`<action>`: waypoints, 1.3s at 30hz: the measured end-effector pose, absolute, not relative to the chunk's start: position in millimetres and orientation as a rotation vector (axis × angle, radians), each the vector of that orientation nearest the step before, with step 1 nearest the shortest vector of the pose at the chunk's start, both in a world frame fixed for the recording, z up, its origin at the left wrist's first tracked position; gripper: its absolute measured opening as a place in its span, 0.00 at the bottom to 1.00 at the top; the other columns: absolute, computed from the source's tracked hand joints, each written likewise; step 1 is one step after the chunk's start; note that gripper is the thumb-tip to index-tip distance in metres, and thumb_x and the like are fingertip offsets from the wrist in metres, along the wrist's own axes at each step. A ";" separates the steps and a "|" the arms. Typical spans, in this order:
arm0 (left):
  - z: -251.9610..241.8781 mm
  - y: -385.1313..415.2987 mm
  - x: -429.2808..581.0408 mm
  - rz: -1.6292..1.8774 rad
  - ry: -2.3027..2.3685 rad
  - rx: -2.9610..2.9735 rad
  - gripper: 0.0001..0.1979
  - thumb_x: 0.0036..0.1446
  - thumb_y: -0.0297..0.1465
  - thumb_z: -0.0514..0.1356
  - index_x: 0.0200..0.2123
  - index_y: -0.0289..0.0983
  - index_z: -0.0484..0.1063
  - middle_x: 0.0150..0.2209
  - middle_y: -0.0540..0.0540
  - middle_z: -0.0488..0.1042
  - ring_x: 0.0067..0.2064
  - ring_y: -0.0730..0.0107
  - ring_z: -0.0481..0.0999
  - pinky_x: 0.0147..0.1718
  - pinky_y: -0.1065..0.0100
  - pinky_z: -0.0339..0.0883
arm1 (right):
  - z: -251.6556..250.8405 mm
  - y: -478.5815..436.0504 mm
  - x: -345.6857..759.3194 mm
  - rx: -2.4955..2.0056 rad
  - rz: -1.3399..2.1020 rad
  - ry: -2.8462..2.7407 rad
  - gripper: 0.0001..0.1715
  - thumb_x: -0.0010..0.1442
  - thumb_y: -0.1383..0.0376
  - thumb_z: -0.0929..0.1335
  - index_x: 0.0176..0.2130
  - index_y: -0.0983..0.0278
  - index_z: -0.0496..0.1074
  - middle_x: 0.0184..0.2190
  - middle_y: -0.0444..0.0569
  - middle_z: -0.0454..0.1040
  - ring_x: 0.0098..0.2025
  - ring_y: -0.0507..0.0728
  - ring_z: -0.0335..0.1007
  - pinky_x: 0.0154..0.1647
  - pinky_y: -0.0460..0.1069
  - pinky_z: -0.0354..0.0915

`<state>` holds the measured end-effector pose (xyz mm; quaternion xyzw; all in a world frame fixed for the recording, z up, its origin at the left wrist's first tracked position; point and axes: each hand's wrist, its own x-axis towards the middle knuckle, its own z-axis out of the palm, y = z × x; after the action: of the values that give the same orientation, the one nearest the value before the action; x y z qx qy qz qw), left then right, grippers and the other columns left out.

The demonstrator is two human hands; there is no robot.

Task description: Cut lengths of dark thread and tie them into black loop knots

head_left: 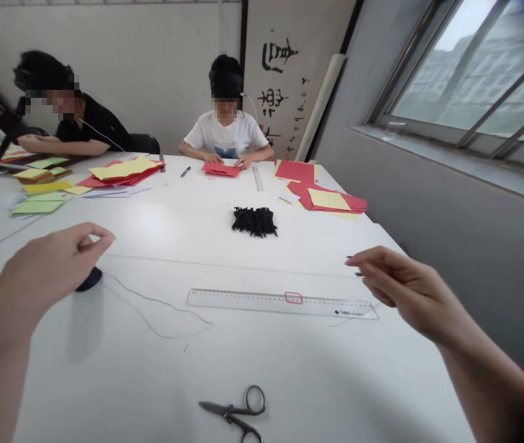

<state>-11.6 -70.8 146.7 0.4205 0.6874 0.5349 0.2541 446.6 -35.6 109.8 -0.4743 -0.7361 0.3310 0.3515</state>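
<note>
My left hand (53, 261) is raised over the white table (289, 369), thumb and forefinger pinched together. My right hand (400, 286) is also pinched, with a dark thread end showing at its fingertips. A thin black thread (234, 266) runs taut between the two hands, just beyond a clear plastic ruler (282, 303) lying flat. More slack thread (160, 304) curls on the table from a black spool (88, 280) below my left hand.
Small black scissors (236, 412) lie near the front edge. A bundle of black thread pieces (255, 221) sits mid-table. Red, yellow and green paper sheets (123, 171) and a red pile (326, 198) lie further back, where two other people sit. A wall with a window is on the right.
</note>
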 end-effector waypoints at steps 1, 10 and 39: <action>147.8 -69.5 -7.3 1.439 2.110 1.206 0.07 0.44 0.26 0.66 0.21 0.43 0.71 0.31 0.49 0.75 0.53 0.49 0.71 0.29 0.67 0.71 | 107.3 -38.4 440.7 -1.250 0.824 -1.962 0.14 0.65 0.56 0.59 0.43 0.61 0.67 0.18 0.39 0.52 0.18 0.49 0.47 0.17 0.45 0.46; 106.6 -104.3 163.0 1.058 1.119 1.443 0.22 0.46 0.29 0.67 0.47 0.41 0.73 0.46 0.42 0.73 0.53 0.53 0.68 0.54 0.57 0.59 | 97.9 -76.7 336.1 -0.967 0.789 -2.641 0.12 0.61 0.70 0.58 0.46 0.65 0.61 0.31 0.48 0.73 0.28 0.53 0.67 0.28 0.48 0.60; 32.1 -102.4 107.6 0.567 1.552 1.673 0.16 0.58 0.44 0.53 0.33 0.38 0.72 0.21 0.56 0.43 0.22 0.75 0.47 0.22 0.72 0.44 | 11.9 -86.1 383.9 -1.338 0.659 -2.330 0.06 0.62 0.69 0.62 0.33 0.62 0.65 0.34 0.49 0.68 0.38 0.57 0.64 0.41 0.55 0.63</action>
<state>107.6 -102.4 32.1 0.6566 0.6092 0.2224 0.3850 383.9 -86.1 11.9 -0.4753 -0.8274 0.2339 0.1865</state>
